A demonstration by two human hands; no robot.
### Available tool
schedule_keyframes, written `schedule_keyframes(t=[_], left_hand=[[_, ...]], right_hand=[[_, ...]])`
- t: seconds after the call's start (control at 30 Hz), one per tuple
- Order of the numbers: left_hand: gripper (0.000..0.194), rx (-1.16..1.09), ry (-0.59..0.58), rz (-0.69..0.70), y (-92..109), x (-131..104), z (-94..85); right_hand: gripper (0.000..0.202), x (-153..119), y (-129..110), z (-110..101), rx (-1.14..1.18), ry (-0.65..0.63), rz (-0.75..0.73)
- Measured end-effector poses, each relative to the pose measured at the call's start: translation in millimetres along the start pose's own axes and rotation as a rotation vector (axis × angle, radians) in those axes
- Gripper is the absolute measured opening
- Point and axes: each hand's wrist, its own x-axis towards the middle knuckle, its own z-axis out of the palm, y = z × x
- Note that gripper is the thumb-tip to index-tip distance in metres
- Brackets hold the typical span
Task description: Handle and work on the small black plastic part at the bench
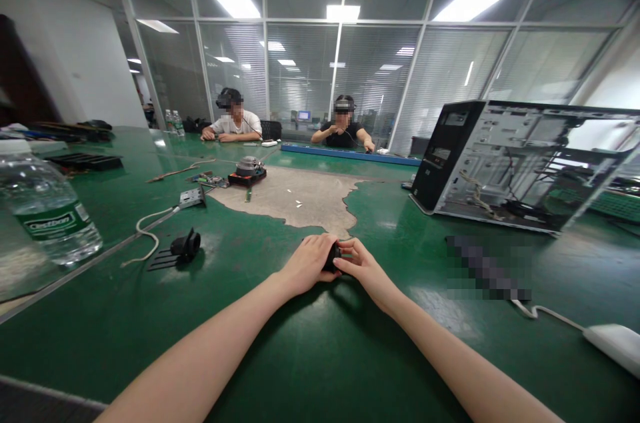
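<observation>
The small black part is between both hands, to the left of the computer case and nearer the wearer, well apart from it. The left hand wraps its fingers around one side of the part, their tips partly hidden; the right hand bends its thumb and forefinger in against the other side, seemingly in a light pinch. Whether the part rests on the worktop I cannot tell. To work it well, I would let the left hand do the steadying and the right make small, even turns, low down so a slip costs little. A looser left grip would show more of the part. The white mouse, on the near side of the computer case, is clear of both hands.
</observation>
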Motion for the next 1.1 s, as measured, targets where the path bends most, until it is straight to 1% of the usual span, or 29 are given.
schedule_keyframes(t=[0.07, 0.2, 0.4, 0.63, 0.77, 0.97, 1.1], left_hand=[[0.051, -0.006, -0.003, -0.008, 0, 0, 0.0], [0.052, -0.007, 0.004, -0.009, 0, 1, 0.3], [0.056, -0.005, 0.007, -0.006, -1, 1, 1.3], [0.052, -0.002, -0.001, -0.007, 0, 0, 0.7], [0.053, -0.002, -0.002, -0.008, 0, 0, -0.4], [0.055, 0.007, 0.004, 0.002, -1, 0, 0.2], [0.056, 0.024, 0.003, 0.007, -1, 0, 0.4]], right_hand=[[0.031, -1, -2, 0, 0.014, -0.009, -0.003], [0.024, 0, 2, 1, -0.003, 0.038, -0.021], [0.030, 4, 9, -1, -0.031, 0.060, 0.005], [0.029, 1, 3, -2, -0.006, 0.004, -0.004], [0.023, 1, 4, 0, 0.005, 0.030, -0.022], [0.031, 7, 13, -2, 0.007, 0.072, 0.012], [0.030, 6, 12, -5, -0.001, 0.025, -0.001]])
